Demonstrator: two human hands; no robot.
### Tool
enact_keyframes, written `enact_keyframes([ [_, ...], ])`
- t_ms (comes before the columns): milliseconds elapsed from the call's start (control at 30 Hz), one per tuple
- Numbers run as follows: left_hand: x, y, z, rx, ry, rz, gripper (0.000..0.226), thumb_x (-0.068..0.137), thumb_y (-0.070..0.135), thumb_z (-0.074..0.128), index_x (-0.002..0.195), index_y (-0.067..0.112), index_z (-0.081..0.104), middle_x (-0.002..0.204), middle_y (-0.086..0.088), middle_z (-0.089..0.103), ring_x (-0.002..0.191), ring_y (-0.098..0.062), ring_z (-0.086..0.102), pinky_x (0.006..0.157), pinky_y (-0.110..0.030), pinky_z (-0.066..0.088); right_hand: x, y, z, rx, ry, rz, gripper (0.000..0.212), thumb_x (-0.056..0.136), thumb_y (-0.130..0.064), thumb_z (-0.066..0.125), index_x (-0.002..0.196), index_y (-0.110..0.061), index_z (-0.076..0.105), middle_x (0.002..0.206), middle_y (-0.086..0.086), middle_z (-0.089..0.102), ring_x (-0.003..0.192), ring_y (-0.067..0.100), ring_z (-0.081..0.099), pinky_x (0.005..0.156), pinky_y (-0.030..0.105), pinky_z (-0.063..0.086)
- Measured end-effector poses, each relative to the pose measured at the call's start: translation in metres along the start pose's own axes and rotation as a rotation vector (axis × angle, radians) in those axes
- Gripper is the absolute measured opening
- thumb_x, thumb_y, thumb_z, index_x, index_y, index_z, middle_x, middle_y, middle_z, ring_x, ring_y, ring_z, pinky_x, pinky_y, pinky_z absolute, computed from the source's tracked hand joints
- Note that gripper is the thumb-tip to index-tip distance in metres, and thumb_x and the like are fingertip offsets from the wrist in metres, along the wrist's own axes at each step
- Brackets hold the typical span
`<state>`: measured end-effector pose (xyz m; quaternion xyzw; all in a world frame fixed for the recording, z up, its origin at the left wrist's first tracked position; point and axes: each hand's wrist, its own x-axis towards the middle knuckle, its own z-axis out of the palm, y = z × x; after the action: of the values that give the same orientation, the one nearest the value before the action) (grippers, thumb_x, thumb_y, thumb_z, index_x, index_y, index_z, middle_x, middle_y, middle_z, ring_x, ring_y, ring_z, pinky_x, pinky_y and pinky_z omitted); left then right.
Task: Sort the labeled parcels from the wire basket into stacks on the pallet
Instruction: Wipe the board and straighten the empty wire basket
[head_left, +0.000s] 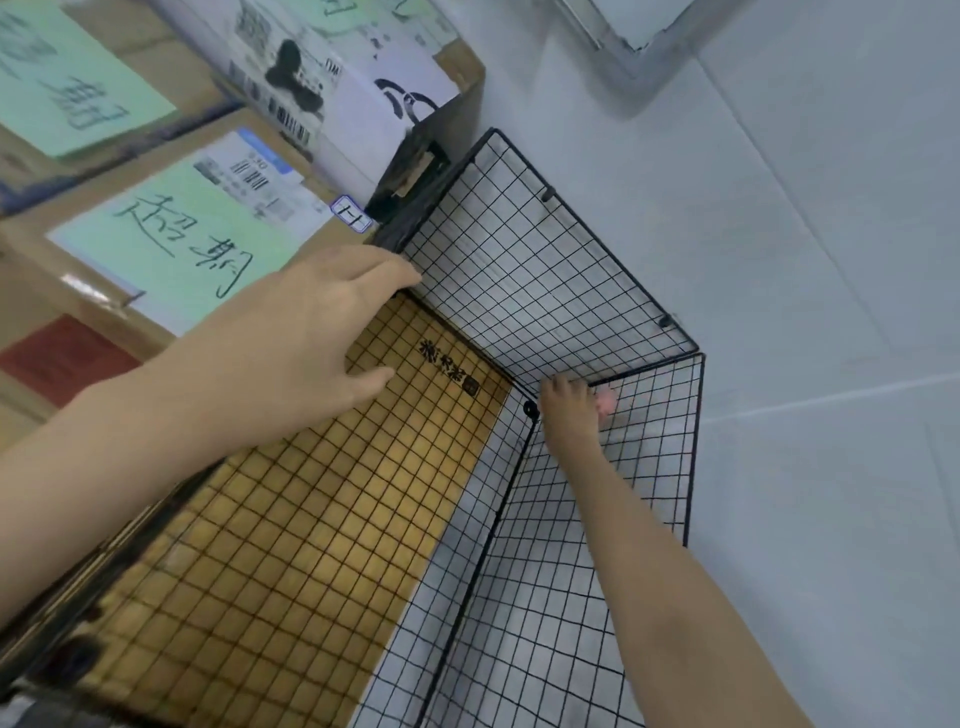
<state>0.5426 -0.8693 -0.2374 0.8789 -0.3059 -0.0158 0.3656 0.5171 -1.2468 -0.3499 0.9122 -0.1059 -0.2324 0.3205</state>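
Item: black wire-grid basket (545, 280), viewed from above, its floor panel showing only grey floor through the mesh. No labelled parcel was visible loose inside it.

Item: flat brown cardboard carton with black print (322, 493), lying against the basket's left panel and seen through the grid. Which side of the mesh it lay on could not be told.

Item: brown cardboard parcel with a pale green handwritten label (176, 234), just beside the basket on the left. A white parcel with barcode stickers (332, 88) was stacked above it. The pallet itself could not be made out.

Item: left hand (317, 322), fingers stretched and slightly apart, tips at the basket's upper left corner, holding nothing.

Item: right hand (569, 415), reaching deep into the far lower corner, fingers curled close to a small pink object (606, 402). Whether they gripped it or the wire could not be told.

Status, by judgement: sorting looked nearly complete, with parcels already stacked outside. What remained appeared to be clearing that corner and the brown carton, if it counted as a parcel.
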Motion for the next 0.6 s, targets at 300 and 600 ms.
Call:
enact_keyframes([
  [300, 0.003, -0.001, 0.004, -0.003, 0.022, -0.026, 0.066, 0.082, 0.036, 0.07, 0.142, 0.025, 0.046, 0.138, 0.008, 0.049, 0.127, -0.009, 0.042, 0.098, -0.018, 0.026, 0.002, -0.038, 0.033, -0.158, -0.128, -0.045, 0.069, 0.084, -0.024, 0.07, 0.142, -0.018, 0.033, 0.145, 0.012, 0.037, 0.138, 0.042, 0.032, 0.105, 0.059, 0.036],
  [600, 0.002, 0.001, -0.002, -0.083, -0.009, -0.055, 0.059, 0.084, 0.031, 0.071, 0.139, 0.024, 0.049, 0.137, 0.008, 0.051, 0.116, -0.009, 0.052, 0.098, -0.022, 0.033, -0.016, -0.014, -0.012, -0.175, -0.104, 0.006, 0.055, 0.078, -0.015, 0.074, 0.128, -0.022, 0.053, 0.127, 0.005, 0.049, 0.121, 0.034, 0.047, 0.065, 0.041, 0.043],
])
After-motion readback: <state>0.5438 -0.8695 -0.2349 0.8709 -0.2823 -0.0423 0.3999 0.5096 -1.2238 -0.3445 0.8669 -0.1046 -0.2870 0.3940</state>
